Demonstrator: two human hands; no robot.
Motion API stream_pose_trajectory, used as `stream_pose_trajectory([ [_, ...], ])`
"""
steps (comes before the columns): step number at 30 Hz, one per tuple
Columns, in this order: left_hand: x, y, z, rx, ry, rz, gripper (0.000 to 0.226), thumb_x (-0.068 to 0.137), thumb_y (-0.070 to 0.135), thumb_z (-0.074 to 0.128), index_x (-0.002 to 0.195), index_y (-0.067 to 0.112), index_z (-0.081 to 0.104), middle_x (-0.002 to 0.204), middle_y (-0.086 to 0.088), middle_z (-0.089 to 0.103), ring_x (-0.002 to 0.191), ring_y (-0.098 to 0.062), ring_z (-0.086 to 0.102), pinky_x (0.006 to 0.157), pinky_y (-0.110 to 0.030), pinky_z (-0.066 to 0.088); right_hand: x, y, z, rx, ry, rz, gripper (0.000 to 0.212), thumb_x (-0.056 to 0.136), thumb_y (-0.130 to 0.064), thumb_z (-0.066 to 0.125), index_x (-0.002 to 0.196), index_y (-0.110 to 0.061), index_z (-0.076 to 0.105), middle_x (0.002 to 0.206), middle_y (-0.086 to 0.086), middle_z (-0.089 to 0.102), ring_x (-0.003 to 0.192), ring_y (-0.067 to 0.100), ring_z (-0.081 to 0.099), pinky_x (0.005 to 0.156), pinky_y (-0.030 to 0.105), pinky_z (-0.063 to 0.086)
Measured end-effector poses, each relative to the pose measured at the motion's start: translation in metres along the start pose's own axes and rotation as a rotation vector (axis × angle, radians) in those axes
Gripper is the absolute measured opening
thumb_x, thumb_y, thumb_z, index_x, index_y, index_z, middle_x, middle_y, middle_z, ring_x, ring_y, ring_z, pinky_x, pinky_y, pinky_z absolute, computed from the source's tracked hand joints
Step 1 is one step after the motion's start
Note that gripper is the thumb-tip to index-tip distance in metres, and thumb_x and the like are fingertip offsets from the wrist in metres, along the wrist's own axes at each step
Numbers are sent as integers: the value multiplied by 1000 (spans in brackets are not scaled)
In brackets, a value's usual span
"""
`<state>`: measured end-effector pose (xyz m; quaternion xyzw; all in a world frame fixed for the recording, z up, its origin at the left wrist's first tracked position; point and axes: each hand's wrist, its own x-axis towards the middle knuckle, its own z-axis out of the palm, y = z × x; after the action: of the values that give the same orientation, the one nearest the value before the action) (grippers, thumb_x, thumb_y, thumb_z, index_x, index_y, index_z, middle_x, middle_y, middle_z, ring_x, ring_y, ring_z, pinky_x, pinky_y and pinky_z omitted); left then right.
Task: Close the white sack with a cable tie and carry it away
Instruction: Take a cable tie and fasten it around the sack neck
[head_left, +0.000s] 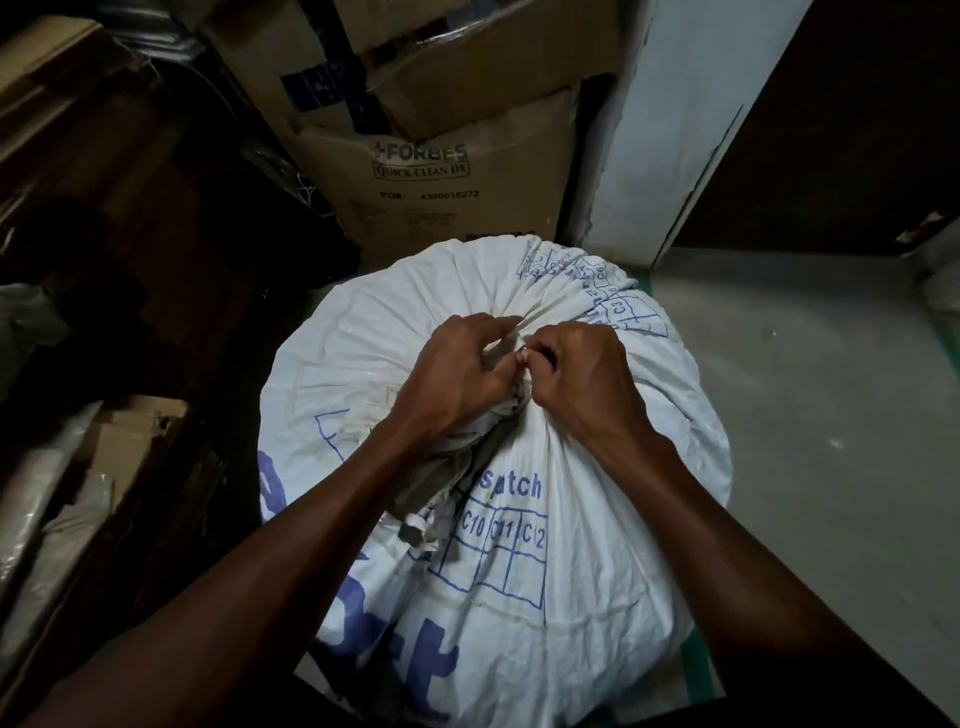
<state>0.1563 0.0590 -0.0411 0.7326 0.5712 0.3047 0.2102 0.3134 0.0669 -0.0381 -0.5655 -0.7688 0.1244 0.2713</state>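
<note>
A full white sack (363, 358) with blue print stands upright in front of me, its mouth gathered into a bunch at the top centre. My left hand (457, 374) grips the bunched neck from the left. My right hand (582, 379) is closed on the neck from the right, fingertips meeting the left hand's. A thin pale strip pokes out between the fingers at the gather; I cannot tell whether it is the cable tie. Loose frayed fabric (426, 514) hangs below my left wrist.
Stacked cardboard boxes (447, 171) stand just behind the sack. Dark clutter and flattened cardboard (119, 452) crowd the left side. A pale wall corner (670, 130) rises at the back right, with grey floor (810, 415) to the right of the sack.
</note>
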Motion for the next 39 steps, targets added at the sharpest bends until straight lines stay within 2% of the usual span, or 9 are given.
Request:
stream_pose_trajectory([
  [5, -4, 4, 0, -69, -12, 30, 27, 87, 19, 59, 108, 19, 76, 95, -1, 78, 83, -15, 69, 73, -34, 51, 0, 2, -26, 10, -24, 65, 18, 79, -38, 70, 85, -25, 81, 77, -7, 77, 73, 15, 70, 68, 33, 58],
  [8, -4, 1, 2, -15, -22, 48, 20, 89, 21, 60, 102, 18, 75, 89, 0, 75, 77, -16, 62, 68, -32, 44, 8, -2, -42, 314, 201, 75, 16, 88, -28, 68, 80, -19, 78, 75, -11, 74, 70, 11, 68, 69, 33, 56],
  [11, -5, 2, 4, 58, -28, 101, 23, 89, 22, 58, 106, 21, 74, 91, 4, 73, 78, -15, 55, 70, -27, 37, 17, -7, -38, 159, 370, 32, 12, 91, -31, 65, 90, -23, 74, 90, -12, 71, 89, 15, 63, 86, 36, 46],
  [18, -7, 7, 4, 171, -96, 151, 14, 84, 26, 44, 80, 24, 56, 78, 7, 60, 72, -15, 46, 70, -44, 46, 35, -11, -12, 156, -22, 240, 26, 89, -49, 69, 81, -24, 74, 74, -12, 71, 85, 11, 67, 97, 46, 31],
  [22, -7, 2, 4, 168, -85, 151, 27, 86, 27, 46, 103, 28, 67, 88, 9, 66, 78, -16, 48, 69, -41, 47, 38, -4, -9, 316, -19, 286, 32, 72, -59, 70, 68, -27, 69, 61, -14, 69, 68, 10, 68, 96, 58, 47],
  [25, -7, 3, 0, 121, -77, 145, 39, 86, 24, 53, 122, 34, 64, 96, 14, 69, 82, -14, 46, 67, -35, 46, 40, 2, -14, 422, 23, 355, 29, 72, -49, 78, 62, -23, 72, 61, -6, 72, 59, 12, 66, 82, 51, 57],
  [31, -4, 2, 0, 78, -109, 131, 44, 84, 25, 51, 125, 33, 63, 93, 15, 68, 81, -16, 51, 72, -41, 50, 41, 3, -18, 498, 71, 376, 23, 79, -26, 85, 64, -13, 74, 63, 2, 73, 56, 14, 64, 70, 41, 59],
  [36, -9, 7, -5, -157, -66, -10, 47, 88, 19, 64, 124, 24, 35, 97, 4, 73, 84, -8, 67, 74, -33, 54, 32, -4, -23, 420, 125, 254, 23, 80, -30, 82, 62, -19, 72, 58, -22, 64, 55, -4, 56, 65, 26, 50],
  [39, -4, 1, -2, -91, -60, -28, 29, 86, 26, 68, 109, 23, 50, 97, 8, 72, 82, -13, 68, 74, -32, 50, 19, -13, -21, 333, 208, 157, 16, 79, -36, 77, 67, -26, 73, 71, -23, 72, 76, 6, 66, 86, 43, 52],
])
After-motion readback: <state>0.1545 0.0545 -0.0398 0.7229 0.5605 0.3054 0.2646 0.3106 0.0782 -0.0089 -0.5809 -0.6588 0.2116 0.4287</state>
